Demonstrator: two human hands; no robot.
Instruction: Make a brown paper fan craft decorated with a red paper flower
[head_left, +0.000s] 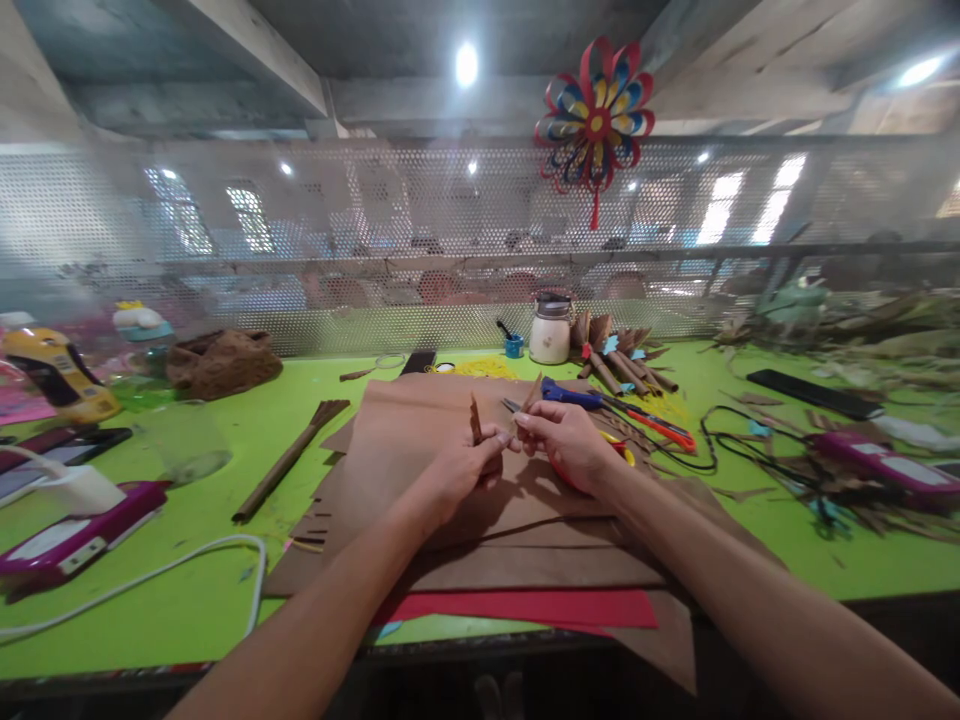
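Left hand point(476, 463) around brown paper piece point(475, 420)

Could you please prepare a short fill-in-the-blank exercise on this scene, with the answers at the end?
1. The small upright piece at the left grip is coloured ____.
2. The tabletop is bright ____.
3. Beside the dark-lidded jar stands a small pot coloured ____.
4. The long strip showing beneath the near edge of the large sheets is ____.

Missing words: brown; green; blue; red.
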